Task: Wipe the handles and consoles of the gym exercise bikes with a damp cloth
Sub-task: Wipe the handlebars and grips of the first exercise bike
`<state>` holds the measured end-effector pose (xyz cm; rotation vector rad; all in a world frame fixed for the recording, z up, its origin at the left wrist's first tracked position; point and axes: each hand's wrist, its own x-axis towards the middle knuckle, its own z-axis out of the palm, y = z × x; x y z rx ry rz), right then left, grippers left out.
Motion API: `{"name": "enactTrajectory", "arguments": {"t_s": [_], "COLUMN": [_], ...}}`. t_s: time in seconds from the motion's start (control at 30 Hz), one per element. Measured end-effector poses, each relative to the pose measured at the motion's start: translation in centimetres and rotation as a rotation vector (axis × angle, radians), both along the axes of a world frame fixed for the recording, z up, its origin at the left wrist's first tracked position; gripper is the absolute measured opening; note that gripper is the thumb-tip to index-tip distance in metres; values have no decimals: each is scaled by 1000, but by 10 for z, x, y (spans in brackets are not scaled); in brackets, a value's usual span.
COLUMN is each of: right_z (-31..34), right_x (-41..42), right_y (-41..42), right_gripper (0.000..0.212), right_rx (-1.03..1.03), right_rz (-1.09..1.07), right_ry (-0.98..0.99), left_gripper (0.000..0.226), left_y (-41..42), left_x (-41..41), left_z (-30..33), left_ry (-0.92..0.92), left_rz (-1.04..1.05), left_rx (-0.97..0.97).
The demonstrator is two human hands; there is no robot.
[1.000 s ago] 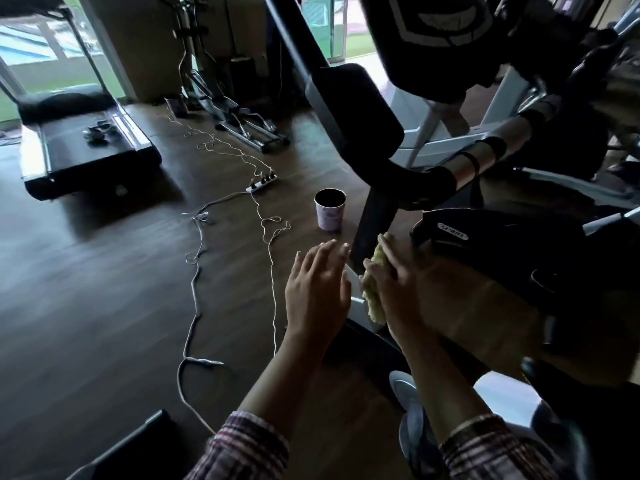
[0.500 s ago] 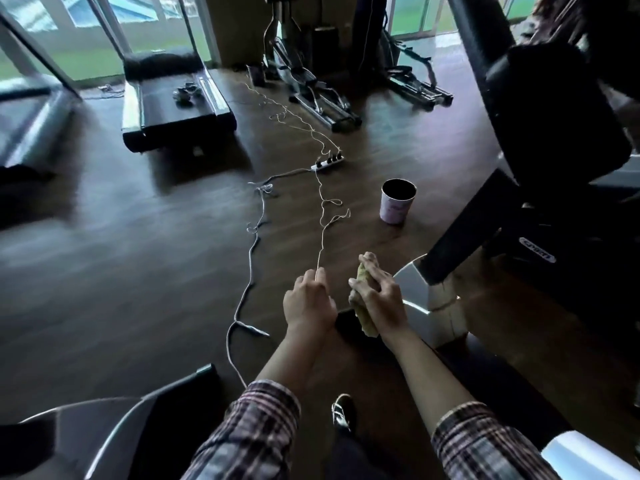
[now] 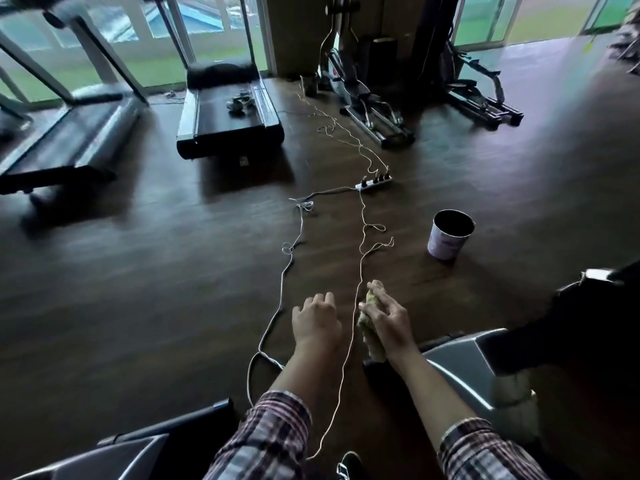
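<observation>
Right hand gripped the yellowish cloth above the floor, beside the bike's grey base. Left hand hung empty, fingers loosely curled.

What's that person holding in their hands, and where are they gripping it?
The right hand holds a yellowish cloth, bunched lengthwise and gripped around its middle, with both ends sticking out. The left hand holds nothing.
</observation>
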<state>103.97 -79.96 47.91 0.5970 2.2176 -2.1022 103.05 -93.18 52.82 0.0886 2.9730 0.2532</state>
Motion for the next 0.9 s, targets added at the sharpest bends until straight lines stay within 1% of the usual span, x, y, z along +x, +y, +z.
{"name": "enactTrajectory", "arguments": {"t_s": [0.1,0.23,0.43,0.5,0.6,0.7,0.77,0.9], "right_z": [4,-23,-13,4,13,14,16,14], "right_x": [-17,-46,-88,-103,-136,-170,-193,-242], "right_y": [6,21,35,40,59,80,88,94], "right_gripper": [42,44,42,40,34,36,33,40], "right_rx": [-52,-46,-32,-37,-48,-18,-24,-32], "right_rz": [-50,-79,-140,-180,-228,-318,-390,-526], "right_ry": [11,-4,-9,-13,-6,12,26,24], "left_gripper": [42,45,46,42,42,42,40,45], "left_y": [6,19,38,47,63,84,100,118], "left_x": [-23,-54,-110,-134,-174,-219,-252,-313], "left_z": [1,0,-3,-6,-6,-5,-2,6], "left_ry": [-22,3,-24,-36,-47,-48,-27,29], "left_rz": [-1,-45,-94,-120,-193,-297,-367,-496], "left_rx": [-2,-5,9,4,-13,-9,1,22]}}
